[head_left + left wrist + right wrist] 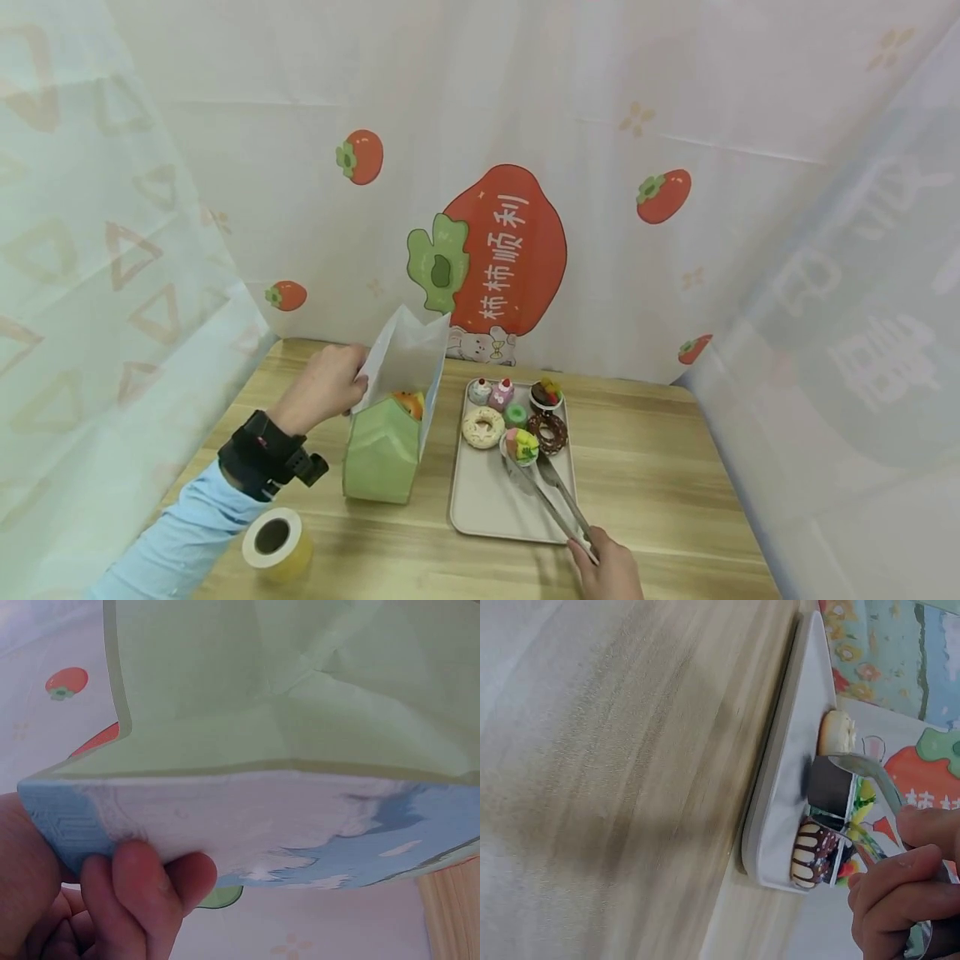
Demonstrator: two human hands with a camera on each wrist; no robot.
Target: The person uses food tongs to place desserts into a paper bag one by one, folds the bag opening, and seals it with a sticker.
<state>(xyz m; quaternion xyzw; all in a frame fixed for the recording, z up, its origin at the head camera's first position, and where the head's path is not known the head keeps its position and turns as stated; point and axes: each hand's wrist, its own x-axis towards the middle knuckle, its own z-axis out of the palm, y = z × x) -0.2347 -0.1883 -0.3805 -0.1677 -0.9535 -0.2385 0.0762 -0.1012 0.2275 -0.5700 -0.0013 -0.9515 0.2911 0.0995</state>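
Observation:
My left hand [326, 383] grips the left upper edge of a green paper bag [381, 458], standing open with an orange-topped item [409, 403] inside. In the left wrist view, the fingers [142, 881] curl over the bag's blue-and-white side [247, 817]. My right hand [611, 571] holds metal tongs [558, 486]. Their tips are on either side of a small cup topped with toy fruit [522, 446] over a beige tray [491, 504]. In the right wrist view, the dark cup [831, 786] sits between the tong ends; whether it touches the tray cannot be told.
On the tray are a cream donut [472, 433], a chocolate donut [557, 429], a green round sweet [515, 416], two small cupcakes [501, 393] and another fruit-topped cup [546, 395]. A tape roll [288, 558] stands at the front left. A printed curtain [600, 275] encloses the table.

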